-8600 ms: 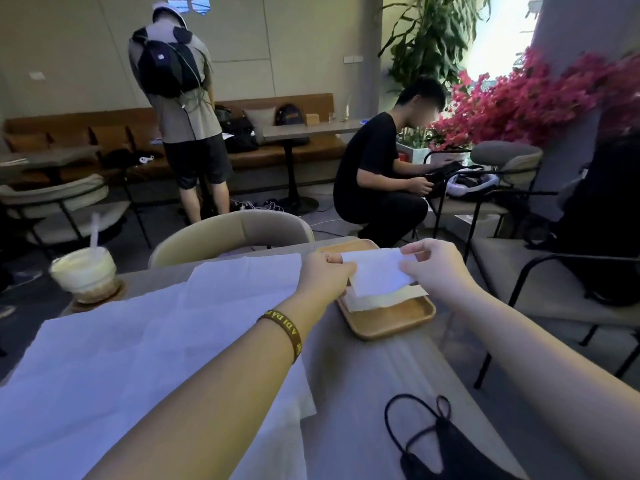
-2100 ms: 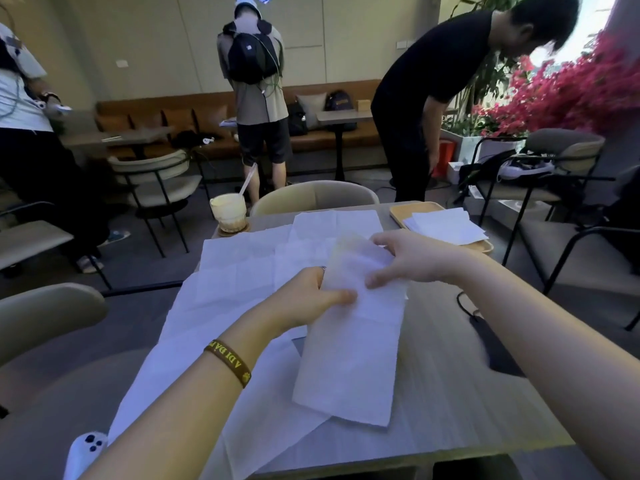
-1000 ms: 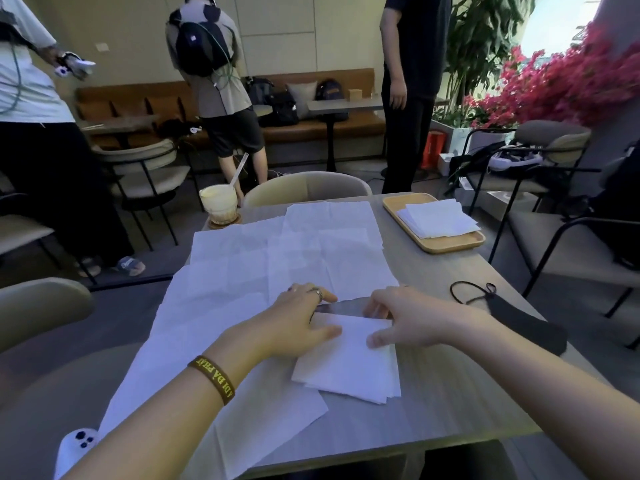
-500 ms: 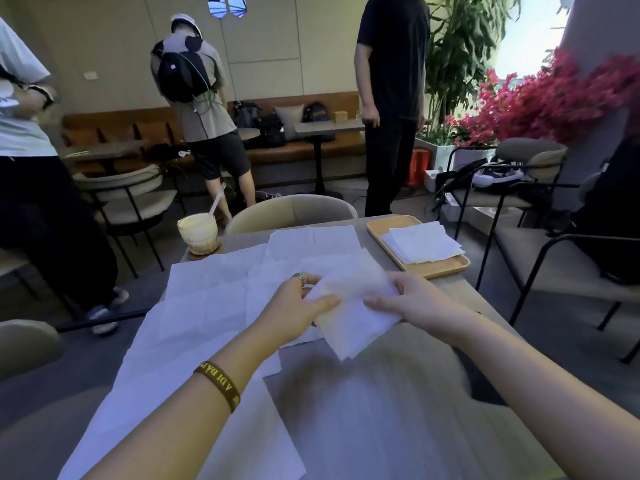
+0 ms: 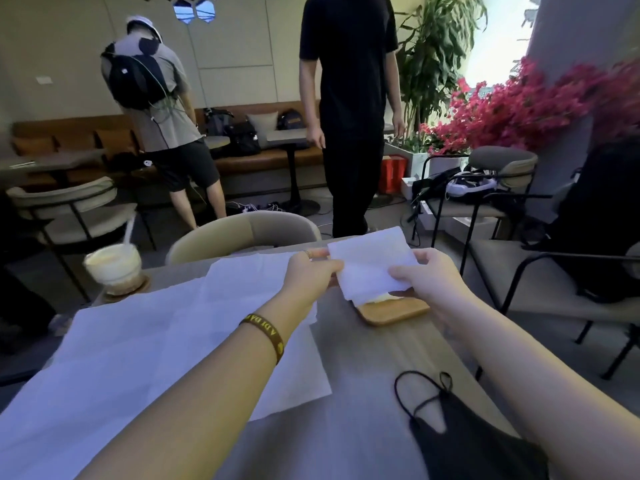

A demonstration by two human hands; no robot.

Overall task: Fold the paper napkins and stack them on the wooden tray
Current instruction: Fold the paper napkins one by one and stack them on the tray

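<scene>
- The folded napkin [image 5: 372, 263], a white rectangle, is held in the air between both hands. It is at about 1 o'clock from the middle of the view, directly above the wooden tray [image 5: 398, 311].
- The left hand [image 5: 306, 277] has the napkin's left edge. Its fingers [image 5: 317, 253] are curled and pinch the paper, and one of them wears a ring.
- The right hand [image 5: 431, 280] grasps the right and lower edge, with the thumb on top of the paper and the other fingers tucked beneath it.
- Only the near end of the tray shows below the napkin. A pale sliver between them may be a stack of napkins [image 5: 379, 298] lying on the tray, though the held sheet hides most of it.
- The tray sits on the surface [image 5: 363, 403] near its far right edge, at 1 o'clock from the person.
- The unfolded napkins [image 5: 156, 348] lie flat and overlapping across the left half of the surface, from 8 o'clock up to 11 o'clock. The left forearm reaches over them.
- A brown wristband [image 5: 265, 332] with yellow letters circles the left wrist.
- A black face mask [image 5: 474, 445] lies at 5 o'clock, its ear loops pointing toward the tray and the right forearm just beside it.
- A drink cup [image 5: 112, 266] with a straw stands on a coaster at 10 o'clock, just beyond the spread paper.
- Past the surface, a beige chair [image 5: 242, 233] stands at 12 o'clock.
- A person in black [image 5: 349, 98] stands behind the chair.
- A person with a backpack [image 5: 152, 91] is at 11 o'clock, and pink flowers [image 5: 536, 105] are at 2 o'clock.
</scene>
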